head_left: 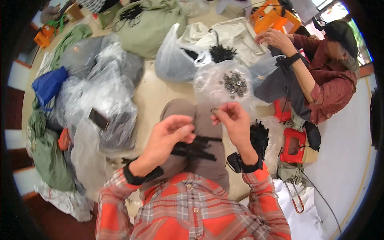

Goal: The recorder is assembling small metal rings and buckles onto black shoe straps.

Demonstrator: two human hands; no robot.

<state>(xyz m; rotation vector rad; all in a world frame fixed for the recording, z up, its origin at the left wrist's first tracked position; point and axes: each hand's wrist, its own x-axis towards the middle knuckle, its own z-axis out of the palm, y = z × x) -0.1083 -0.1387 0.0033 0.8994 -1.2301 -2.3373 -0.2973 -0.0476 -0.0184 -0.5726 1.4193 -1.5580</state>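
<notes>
My right hand (233, 123) is pinched around a small dull metal piece (214, 111), held above my right knee. To its left, my left hand (170, 136) hovers over my lap with fingers loosely curled and parted. I see nothing between its fingers, though they are slightly blurred. Several thin black strips (204, 154) lie across my thighs, just under the left hand. Beyond my right hand, a clear plastic bag (208, 86) lies spread out with a pile of small metal pieces (236, 85) on it.
A bundle of black strips (260, 140) lies beside my right wrist. A seated person (332, 80) works at the right, near a red plastic frame (294, 146). Large clear plastic bags (100, 92) and a phone-like dark slab (99, 119) are at left. A green sack (154, 30) stands beyond.
</notes>
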